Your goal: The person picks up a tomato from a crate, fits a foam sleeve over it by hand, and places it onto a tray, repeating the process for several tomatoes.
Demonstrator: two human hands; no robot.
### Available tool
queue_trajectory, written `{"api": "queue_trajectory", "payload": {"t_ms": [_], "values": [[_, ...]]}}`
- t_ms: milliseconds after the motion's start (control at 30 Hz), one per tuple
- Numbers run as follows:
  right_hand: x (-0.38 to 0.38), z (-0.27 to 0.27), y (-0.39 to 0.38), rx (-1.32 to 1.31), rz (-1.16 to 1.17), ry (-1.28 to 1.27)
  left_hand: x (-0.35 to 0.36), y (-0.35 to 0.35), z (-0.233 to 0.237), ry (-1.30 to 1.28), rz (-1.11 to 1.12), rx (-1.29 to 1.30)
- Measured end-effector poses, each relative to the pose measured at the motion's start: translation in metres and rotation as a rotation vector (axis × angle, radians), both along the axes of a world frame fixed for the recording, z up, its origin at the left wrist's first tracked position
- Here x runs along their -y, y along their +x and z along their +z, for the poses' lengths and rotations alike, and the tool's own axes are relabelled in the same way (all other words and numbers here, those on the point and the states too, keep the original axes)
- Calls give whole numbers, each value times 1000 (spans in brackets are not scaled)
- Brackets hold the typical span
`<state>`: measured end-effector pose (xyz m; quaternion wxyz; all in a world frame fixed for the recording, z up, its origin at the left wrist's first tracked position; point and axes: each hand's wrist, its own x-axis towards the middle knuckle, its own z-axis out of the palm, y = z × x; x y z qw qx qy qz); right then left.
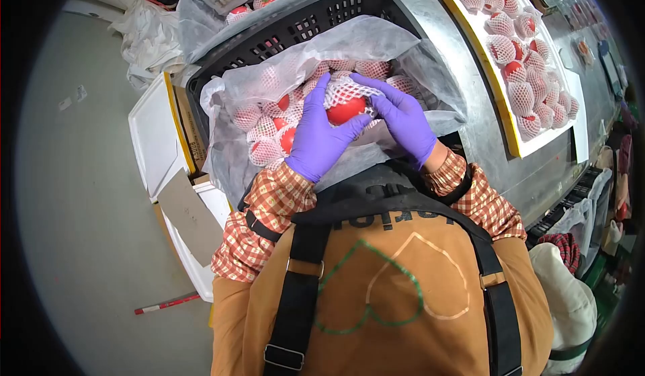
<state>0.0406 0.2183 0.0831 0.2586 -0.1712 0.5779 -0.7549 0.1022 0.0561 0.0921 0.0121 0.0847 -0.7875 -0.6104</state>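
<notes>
Fruit [346,109]: red and round, held between both hands just above the crate's contents, in front of the chest.
Foam net [349,90]: white mesh, pulled over the fruit's top and sides; red skin left bare in the middle.
Left hand [322,141]: purple-gloved, curled around the fruit's left and underside, thumb pressed across the front, fingers reaching up onto the net.
Right hand [403,124]: purple-gloved, fingers closed on the net at the fruit's top and right side.
Netted fruits [265,144]: piled below and around the hands, touching one another.
Plastic liner [363,40]: clear, draped inside the crate and folded over its edges.
Crate [322,16]: black, slotted walls, stood against the counter's left side.
Counter [430,20]: grey metal, just right of the crate.
Tray [474,63]: white with a yellow edge, laid on the counter.
Tray fruits [521,97]: netted, set close together in rows.
White boxes [151,134]: left of the crate, on the floor [87,241].
Cardboard [191,215]: flat grey piece, leaned on the boxes.
</notes>
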Motion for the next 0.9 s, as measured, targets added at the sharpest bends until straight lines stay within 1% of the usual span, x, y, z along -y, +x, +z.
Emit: {"api": "queue_trajectory", "payload": {"t_ms": [33,67,100,133,200,233,267,300,367,400,433,467,500,533,567,600,633,700,733,767,800,833,867,900], "values": [[0,1,-1,-80,0,28,3,1,3,-1,0,-2],[-1,4,-1,-83,-1,28,6,1,8,184,-22,1],[-3,9,-3,-179,-5,94,8,1,14,368,-46,5],[-4,12,-4,-275,-9,160,9,2,19,366,-49,3],[-8,9,-11,-277,-15,159,11,8,28,718,-67,19],[-13,8,-15,-277,-21,161,11,10,29,712,-67,16],[-23,14,-21,-292,30,307,12,10,28,908,-65,-21],[-34,19,-26,-300,33,304,12,10,28,1105,-61,-63],[-51,29,-30,186,129,337,13,11,25,1101,-24,-61],[-56,35,-28,179,141,336,13,8,22,1234,-4,-18],[-60,40,-24,359,140,23,14,6,21,1366,15,25],[-64,43,-20,538,136,-293,11,5,23,1320,14,60],[-67,31,-17,537,143,-297,9,4,25,1315,18,55],[-70,10,-12,53,42,-189,7,4,28,1337,50,133],[-68,5,-9,-426,-64,-74,4,5,31,1359,83,215],[-68,6,-10,305,-108,-249,3,6,34,1318,60,248],[-66,3,-10,310,-112,-252,7,6,25,1315,61,256],[-56,3,-13,322,-126,-335,15,5,12,1566,-218,215],[-53,8,-15,33,106,-699,15,7,5,1566,-216,220],[-57,12,-22,39,104,-697,13,6,13,1385,-196,190],[-63,12,-32,330,115,-779,10,6,17,1205,-174,159],[-66,14,-39,625,123,-850,10,7,15,1211,-169,165],[-65,20,-42,552,33,-774,10,8,12,1220,-140,149],[-63,28,-42,488,6,-720,10,9,10,1229,-111,132]]}}
